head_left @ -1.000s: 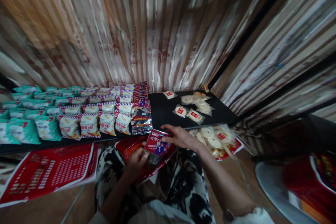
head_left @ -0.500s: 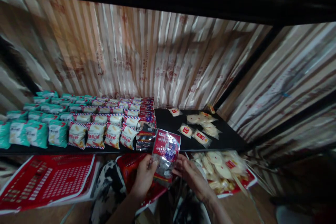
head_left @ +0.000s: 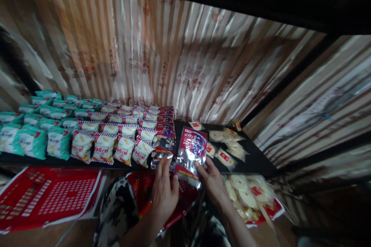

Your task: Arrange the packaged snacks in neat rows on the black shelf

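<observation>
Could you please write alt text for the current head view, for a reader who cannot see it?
A person's right hand holds a red packet at a black shelf, the left hand open near it. On the shelf, from left to right, are teal bags, white bags, more red packets and loose flat packs.
</observation>
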`<state>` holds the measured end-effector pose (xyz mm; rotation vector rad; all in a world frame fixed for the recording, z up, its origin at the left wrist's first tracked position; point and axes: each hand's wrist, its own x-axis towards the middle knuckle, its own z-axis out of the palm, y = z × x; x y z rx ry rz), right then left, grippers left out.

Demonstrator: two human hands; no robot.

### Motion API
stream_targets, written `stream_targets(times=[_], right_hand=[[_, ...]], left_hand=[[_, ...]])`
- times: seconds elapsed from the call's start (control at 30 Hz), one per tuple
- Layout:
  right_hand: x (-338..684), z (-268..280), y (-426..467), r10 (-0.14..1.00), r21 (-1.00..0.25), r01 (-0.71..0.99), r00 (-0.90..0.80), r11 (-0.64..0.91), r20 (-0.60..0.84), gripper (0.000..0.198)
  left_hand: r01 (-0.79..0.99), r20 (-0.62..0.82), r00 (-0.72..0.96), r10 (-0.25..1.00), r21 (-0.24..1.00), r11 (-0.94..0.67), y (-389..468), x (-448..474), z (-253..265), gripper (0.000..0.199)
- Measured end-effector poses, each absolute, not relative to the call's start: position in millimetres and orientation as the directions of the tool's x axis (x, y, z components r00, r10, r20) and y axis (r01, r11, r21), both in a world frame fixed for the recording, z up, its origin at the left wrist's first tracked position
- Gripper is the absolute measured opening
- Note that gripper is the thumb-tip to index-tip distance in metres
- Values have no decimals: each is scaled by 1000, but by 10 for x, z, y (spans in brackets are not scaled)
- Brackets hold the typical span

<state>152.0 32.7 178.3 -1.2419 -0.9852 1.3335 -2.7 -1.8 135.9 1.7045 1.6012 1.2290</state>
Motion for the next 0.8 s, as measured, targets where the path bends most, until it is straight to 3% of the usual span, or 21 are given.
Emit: stream_targets(times=[0.1, 0.2, 0.4, 0.57, 0.8], right_hand=[[1479, 1807, 568, 983, -982, -125, 95, -142, -154, 56], [1404, 1792, 822, 993, -994, -47, 67, -95, -98, 59], [1174, 1766, 1260, 999, -970, 240, 30, -45, -39, 70], [1025, 1765, 1422, 997, -837, 542, -13, 70, 75, 63], [910, 1780, 1448, 986, -670, 725, -82, 159, 145, 58]], left_hand=[[685, 448, -4, 894, 653, -324, -37, -51, 1359, 50], [754, 486, 89, 869, 538, -378, 8, -44, 1360, 56], [812, 477, 82, 875, 477, -336, 257, -21, 1391, 60], [838, 506, 65, 860, 440, -322, 414, -31, 1300, 58], [863, 533, 28, 846, 414, -290, 489, -21, 1149, 52]])
